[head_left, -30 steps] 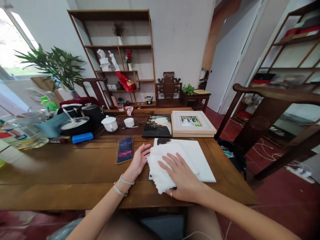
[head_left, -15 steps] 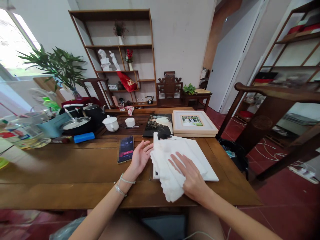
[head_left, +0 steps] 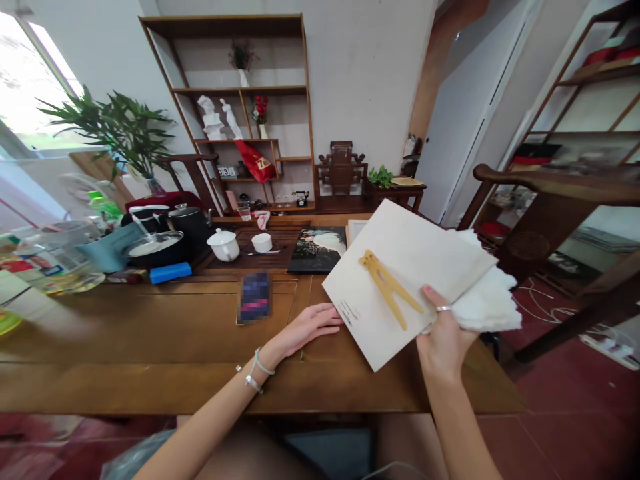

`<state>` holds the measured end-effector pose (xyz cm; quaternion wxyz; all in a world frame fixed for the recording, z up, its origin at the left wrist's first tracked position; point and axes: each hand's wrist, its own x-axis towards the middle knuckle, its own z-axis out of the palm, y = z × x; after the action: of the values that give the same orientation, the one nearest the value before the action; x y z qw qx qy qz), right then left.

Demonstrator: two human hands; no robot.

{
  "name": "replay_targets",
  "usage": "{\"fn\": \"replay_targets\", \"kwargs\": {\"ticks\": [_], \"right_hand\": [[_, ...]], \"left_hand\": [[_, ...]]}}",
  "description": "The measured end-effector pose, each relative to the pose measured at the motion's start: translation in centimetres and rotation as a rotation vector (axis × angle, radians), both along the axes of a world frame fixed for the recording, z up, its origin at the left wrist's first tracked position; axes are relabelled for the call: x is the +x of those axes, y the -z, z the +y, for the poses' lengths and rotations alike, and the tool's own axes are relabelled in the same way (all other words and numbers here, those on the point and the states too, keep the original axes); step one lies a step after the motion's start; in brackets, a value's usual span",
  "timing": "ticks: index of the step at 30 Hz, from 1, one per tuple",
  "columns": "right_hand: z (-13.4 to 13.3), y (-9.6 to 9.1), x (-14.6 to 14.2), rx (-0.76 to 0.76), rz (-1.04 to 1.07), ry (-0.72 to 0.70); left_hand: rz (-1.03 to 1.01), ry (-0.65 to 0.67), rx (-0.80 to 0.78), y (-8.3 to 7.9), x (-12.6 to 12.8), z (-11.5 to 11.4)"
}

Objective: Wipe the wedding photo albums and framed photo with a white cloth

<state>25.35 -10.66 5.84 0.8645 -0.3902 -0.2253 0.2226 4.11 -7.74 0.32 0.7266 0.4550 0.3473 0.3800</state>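
Note:
My right hand (head_left: 443, 333) is closed on a white picture frame (head_left: 400, 267) together with a white cloth (head_left: 487, 300). The frame is lifted off the wooden table (head_left: 150, 333) and tilted, its back facing me with a yellow wooden stand (head_left: 390, 287) folded against it. The cloth hangs behind the frame's right edge. My left hand (head_left: 313, 325) lies flat and open on the table, fingertips near the frame's lower left corner. A phone (head_left: 255, 297) lies just left of that hand.
A dark photo print (head_left: 317, 248) and a pale framed picture (head_left: 354, 229) lie behind the lifted frame. White teacups (head_left: 223, 245), black pots (head_left: 155, 248), a blue block (head_left: 170, 272) and clutter fill the table's left. A dark wooden chair (head_left: 550, 220) stands right, shelves behind.
The frame lay face up on the table with my right hand wiping it with the cloth. Now my right hand has lifted and turned it over, cloth still in hand. Left hand shifted slightly right.

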Motion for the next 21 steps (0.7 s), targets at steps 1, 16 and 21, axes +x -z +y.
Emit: {"fn": "replay_targets", "kwargs": {"ticks": [1, 16, 21], "right_hand": [[0.1, 0.3, -0.1, -0.019, 0.058, -0.061], [-3.0, 3.7, 5.0, -0.207, 0.089, 0.004], [-3.5, 3.7, 8.4, -0.220, -0.598, 0.148]], "left_hand": [[-0.004, 0.028, 0.015, 0.1, 0.2, 0.0], [-0.174, -0.367, -0.062, 0.4, -0.3, 0.8], [-0.068, -0.456, -0.026, 0.0, -1.0, 1.0]]}}
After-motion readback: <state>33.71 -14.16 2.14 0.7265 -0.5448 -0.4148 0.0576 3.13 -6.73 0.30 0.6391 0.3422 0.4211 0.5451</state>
